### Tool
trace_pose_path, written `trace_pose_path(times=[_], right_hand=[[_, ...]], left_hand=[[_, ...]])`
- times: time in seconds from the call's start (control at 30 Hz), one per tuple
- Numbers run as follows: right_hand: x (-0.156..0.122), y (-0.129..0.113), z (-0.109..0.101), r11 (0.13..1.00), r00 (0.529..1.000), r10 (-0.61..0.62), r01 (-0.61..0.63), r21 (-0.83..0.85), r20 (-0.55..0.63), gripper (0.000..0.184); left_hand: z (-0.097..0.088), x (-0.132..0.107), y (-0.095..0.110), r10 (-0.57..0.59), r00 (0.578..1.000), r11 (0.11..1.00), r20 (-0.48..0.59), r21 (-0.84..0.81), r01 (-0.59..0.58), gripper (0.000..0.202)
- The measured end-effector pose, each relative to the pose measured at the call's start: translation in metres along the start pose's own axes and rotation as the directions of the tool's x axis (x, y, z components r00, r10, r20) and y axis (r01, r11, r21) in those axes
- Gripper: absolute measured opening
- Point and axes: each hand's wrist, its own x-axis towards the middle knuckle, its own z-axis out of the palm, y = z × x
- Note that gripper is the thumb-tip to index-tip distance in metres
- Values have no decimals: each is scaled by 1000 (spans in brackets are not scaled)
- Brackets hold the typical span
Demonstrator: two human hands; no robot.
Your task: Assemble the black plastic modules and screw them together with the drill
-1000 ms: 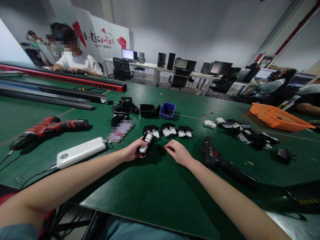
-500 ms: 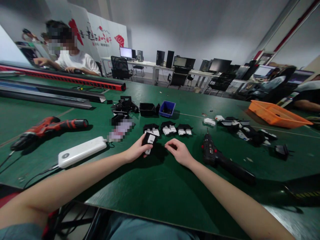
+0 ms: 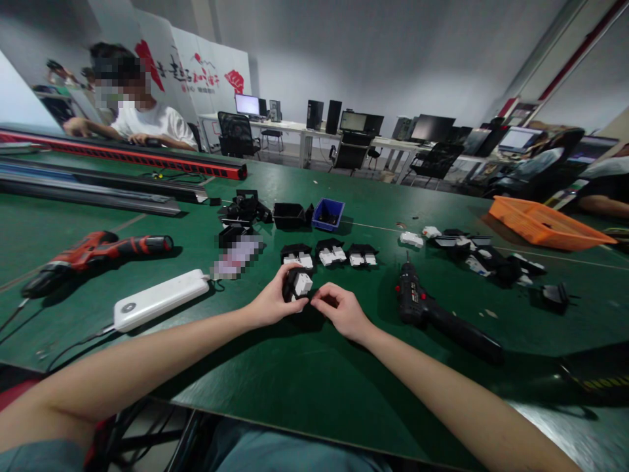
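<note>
My left hand is wrapped round a black-and-white plastic part, its white block facing up and to the right. Close beside it, my right hand has thumb and fingertips pinched together; anything between them is too small to make out. Just beyond the hands, three similar black-and-white parts stand in a row: a left one, a middle one and a right one. A black electric screwdriver lies to the right of my right hand.
Behind the row are a blue bin and a black bin. On the left lie a red-and-black drill and a white power strip-like box. Loose parts and an orange basket are at right. A person sits across the table.
My left hand has turned the plastic part so its white block shows more. My right hand has moved left and slightly down, closer to the part.
</note>
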Motion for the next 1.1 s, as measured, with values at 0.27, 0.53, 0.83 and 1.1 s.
trace_pose_path(times=[0.27,0.53,0.83,1.1], right_hand=[[1,6,1,997,997,67,-68,39,24,18],[5,9,0,984,990,111,-122,131,86,21],[4,8,-1,986,993,88,-98,132,82,20],[6,10,-2,971,984,120,-145,191,134,23]], left_hand=[[0,-1,0,2,1000,1000,31,-6,-2,71],[-1,-1,-3,38,996,998,81,51,-42,71],[0,-1,-3,35,994,993,100,106,-45,71],[1,0,-11,47,991,989,128,137,-64,72]])
